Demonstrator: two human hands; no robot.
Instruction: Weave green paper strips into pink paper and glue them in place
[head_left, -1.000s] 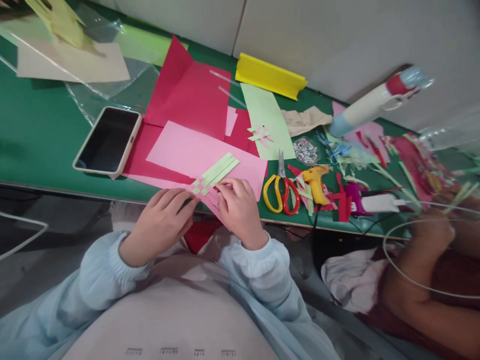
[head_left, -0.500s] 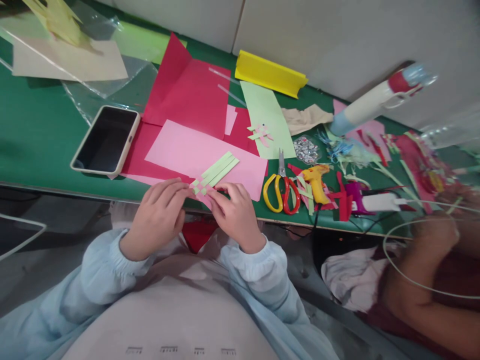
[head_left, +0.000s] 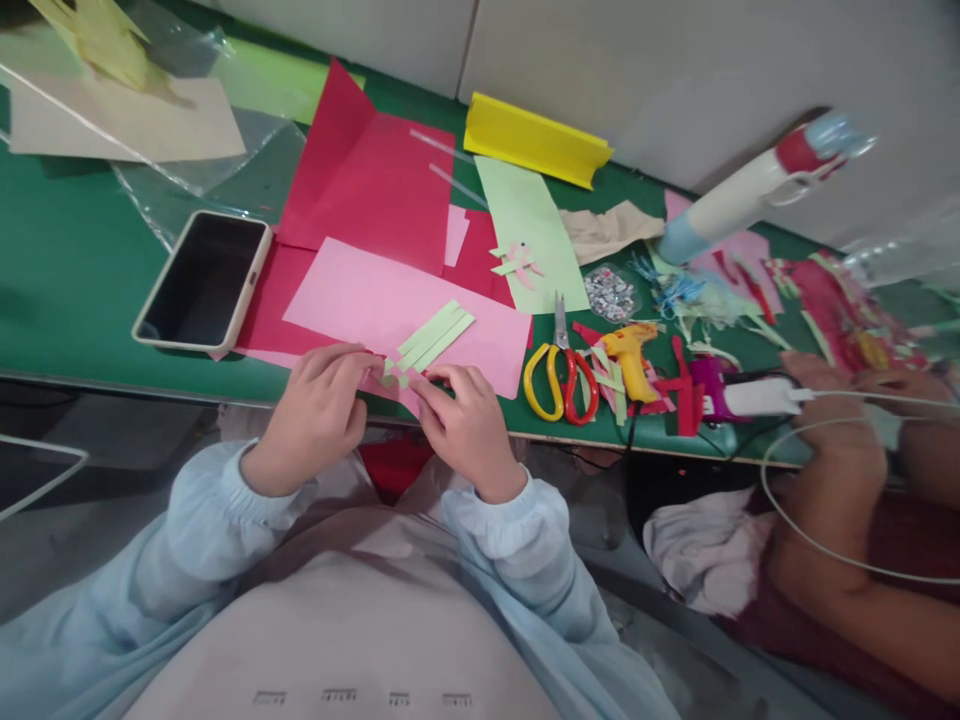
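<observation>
Between my hands is a small weave of pink and light-green paper strips (head_left: 435,338), its long green ends pointing up and to the right over a pink paper sheet (head_left: 360,285). My left hand (head_left: 319,410) pinches its left side, fingers closed. On the right side, my right hand (head_left: 469,425) grips it between thumb and fingers. The weave's lower part is partly hidden by my fingertips. Right of my right hand lie scissors (head_left: 561,375) with yellow and red handles. A small pink-and-green paper fish (head_left: 519,262) rests on a light-green sheet (head_left: 551,285).
Left stands a phone (head_left: 202,280) lying flat near red card (head_left: 375,190). Rightward are a yellow glue gun (head_left: 631,360), a bag of small beads (head_left: 611,292), paper scraps and a bottle (head_left: 750,195). A co-worker's arms (head_left: 832,500) and a white cable occupy the right side.
My hands stay on the woven strips with only slight finger shifts. The co-worker's hand at the right has moved left, closer to the white plug. The whole view has shifted slightly.
</observation>
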